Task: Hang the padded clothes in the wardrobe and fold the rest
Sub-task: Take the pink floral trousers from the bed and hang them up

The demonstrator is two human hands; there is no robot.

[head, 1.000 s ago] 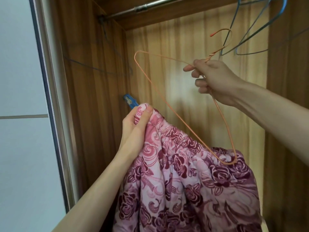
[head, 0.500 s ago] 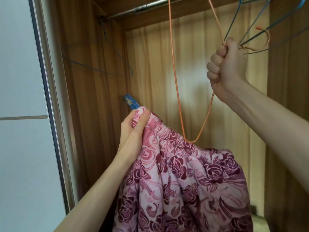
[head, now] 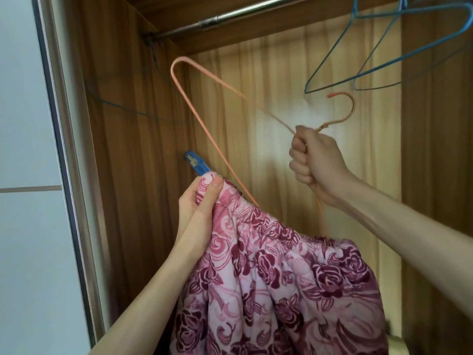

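Inside the wooden wardrobe (head: 122,175) the left hand (head: 197,208) holds up the padded garment (head: 276,283), pink with dark red roses, its fingers (head: 213,187) and thumb pinching the gathered top edge near the left wall; the quilted cloth hangs down from there toward the lower right; the right hand (head: 316,165) is clenched round the neck of an orange wire hanger (head: 204,139), just below its hook; the hanger is tilted, one corner pointing up toward the metal rail (head: 230,17), the lower end dipping behind the garment's top edge; a blue clothes peg (head: 195,163) shows just above the left fingers; blue wire hangers (head: 378,52) hang at the upper right, apart from the orange hook.
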